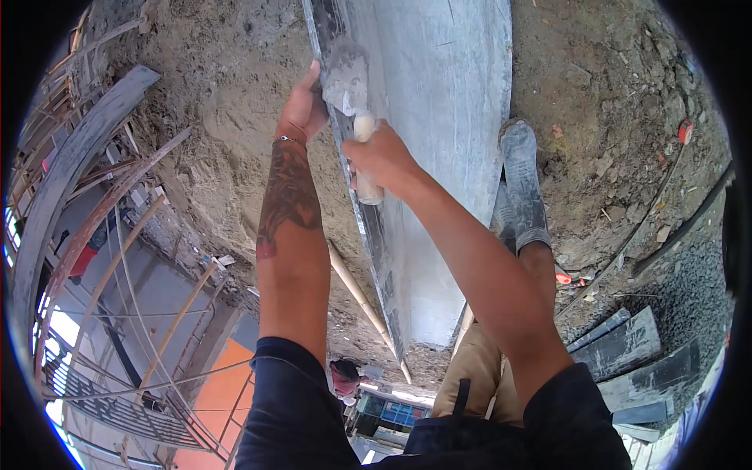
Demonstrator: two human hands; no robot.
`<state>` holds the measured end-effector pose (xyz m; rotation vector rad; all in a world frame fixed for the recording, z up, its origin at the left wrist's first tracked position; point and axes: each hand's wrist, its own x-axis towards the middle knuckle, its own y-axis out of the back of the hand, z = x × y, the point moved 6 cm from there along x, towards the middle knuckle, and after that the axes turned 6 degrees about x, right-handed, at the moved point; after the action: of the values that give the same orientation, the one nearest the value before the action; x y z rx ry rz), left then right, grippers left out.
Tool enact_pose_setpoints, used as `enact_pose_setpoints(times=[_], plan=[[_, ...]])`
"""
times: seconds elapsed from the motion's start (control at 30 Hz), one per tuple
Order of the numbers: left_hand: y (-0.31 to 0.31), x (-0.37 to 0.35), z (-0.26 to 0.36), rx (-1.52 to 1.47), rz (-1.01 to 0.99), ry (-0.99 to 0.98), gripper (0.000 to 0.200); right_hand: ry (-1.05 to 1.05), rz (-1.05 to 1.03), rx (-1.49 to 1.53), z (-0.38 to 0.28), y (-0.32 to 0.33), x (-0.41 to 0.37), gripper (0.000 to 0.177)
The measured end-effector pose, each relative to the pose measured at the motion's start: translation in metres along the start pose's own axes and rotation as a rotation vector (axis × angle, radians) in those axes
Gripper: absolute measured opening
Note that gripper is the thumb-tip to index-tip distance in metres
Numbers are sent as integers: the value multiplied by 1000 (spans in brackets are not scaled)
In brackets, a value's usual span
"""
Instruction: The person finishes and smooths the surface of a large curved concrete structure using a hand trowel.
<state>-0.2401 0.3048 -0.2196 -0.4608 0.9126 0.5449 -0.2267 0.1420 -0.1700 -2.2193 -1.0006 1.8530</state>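
Observation:
A long grey panel (446, 102) with a raised left side slants through the middle of the view, its surface smeared pale. My right hand (384, 160) is closed round the pale handle of a trowel (347, 82), whose flat grey blade looks crusted and lies against the panel's raised side. At that side's outer edge, my left hand (304, 108) grips the panel, thumb pointing up along it. The left fingers are partly hidden by the edge.
Rough soil surrounds the panel. A bamboo pole (360, 298) runs beneath it. My dusty shoe (523, 168) stands at its right edge. Curved planks (78, 164) and poles fill the left. Dark boards (627, 345) lie on gravel at lower right, and a red tape measure (685, 131) is far right.

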Motion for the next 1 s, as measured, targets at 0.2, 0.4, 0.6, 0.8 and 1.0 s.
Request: enact_pose_setpoints(times=[0.2, 0.4, 0.6, 0.8, 1.0], plan=[[-6, 2, 3, -12, 40, -74, 63, -242, -2, 91, 61, 6, -19, 38], [40, 20, -48, -109, -215, -117, 52, 86, -126, 110, -88, -30, 20, 25], [7, 5, -26, 40, 491, -179, 68, -426, -1, 136, 124, 29, -26, 18], [3, -5, -15, 492, 658, -180, 75, -545, -27, 366, 158, 16, -43, 26], [25, 12, -36, 310, 576, -236, 76, 115, -64, 53, -145, -6, 68, 27]])
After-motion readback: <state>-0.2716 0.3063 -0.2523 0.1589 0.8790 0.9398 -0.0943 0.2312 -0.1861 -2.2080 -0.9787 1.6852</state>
